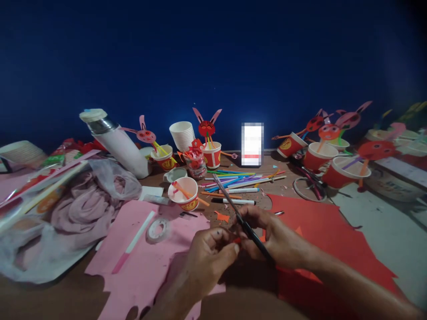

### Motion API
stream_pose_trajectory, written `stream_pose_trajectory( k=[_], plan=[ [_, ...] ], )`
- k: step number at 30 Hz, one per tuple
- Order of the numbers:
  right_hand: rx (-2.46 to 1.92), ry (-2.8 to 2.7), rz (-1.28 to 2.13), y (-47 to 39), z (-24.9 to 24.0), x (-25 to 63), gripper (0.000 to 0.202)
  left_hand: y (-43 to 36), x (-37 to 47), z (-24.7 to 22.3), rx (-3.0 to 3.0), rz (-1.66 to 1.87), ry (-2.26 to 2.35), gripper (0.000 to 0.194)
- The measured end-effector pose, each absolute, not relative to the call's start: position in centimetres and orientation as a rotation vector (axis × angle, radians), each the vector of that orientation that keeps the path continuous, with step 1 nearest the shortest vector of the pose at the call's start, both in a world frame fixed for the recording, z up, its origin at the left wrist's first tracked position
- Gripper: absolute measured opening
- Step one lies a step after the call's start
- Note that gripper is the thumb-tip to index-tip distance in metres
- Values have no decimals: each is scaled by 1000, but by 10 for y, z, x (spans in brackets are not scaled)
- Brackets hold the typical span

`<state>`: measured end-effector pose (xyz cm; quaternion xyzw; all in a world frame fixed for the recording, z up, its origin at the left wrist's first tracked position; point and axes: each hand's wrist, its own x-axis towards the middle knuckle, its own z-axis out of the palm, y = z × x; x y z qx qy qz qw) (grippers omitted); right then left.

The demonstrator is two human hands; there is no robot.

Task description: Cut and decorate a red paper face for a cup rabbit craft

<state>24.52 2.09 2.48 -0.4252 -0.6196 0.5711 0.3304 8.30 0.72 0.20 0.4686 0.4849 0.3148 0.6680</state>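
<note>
The left hand [210, 255] pinches a small red piece [237, 240] between thumb and fingers; just beside, the right hand [275, 235] grips the black-handled scissors [248, 229] — best aimed away, toward the coloured sticks [233, 182] beyond, sparing those fingertips.

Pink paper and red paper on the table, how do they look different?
The pink paper lies left in the view, the red paper right. The pink paper carries a tape roll; the red paper carries none. The pink paper's near edge shows rounded cutouts; the red paper's far edge runs nearly straight. Both lie on the table.
</note>
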Motion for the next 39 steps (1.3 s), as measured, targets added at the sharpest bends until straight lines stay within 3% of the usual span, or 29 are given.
stream_pose_trajectory(
  k=[15,24,29,39],
  plan=[
    [-1067,-1184,1597,13,15,228,41,7,87,3,933,915,1100,18],
    [-757,-1785,1774,30,1,266,47,17,73,13,809,1015,1061,13],
    [-739,-1767,1913,29,-3,266,46,19,70,15,779,1043,1068,12],
    [-864,-1901,1818,30,0,266,45,22,72,23,717,1024,1135,13]
  ],
)
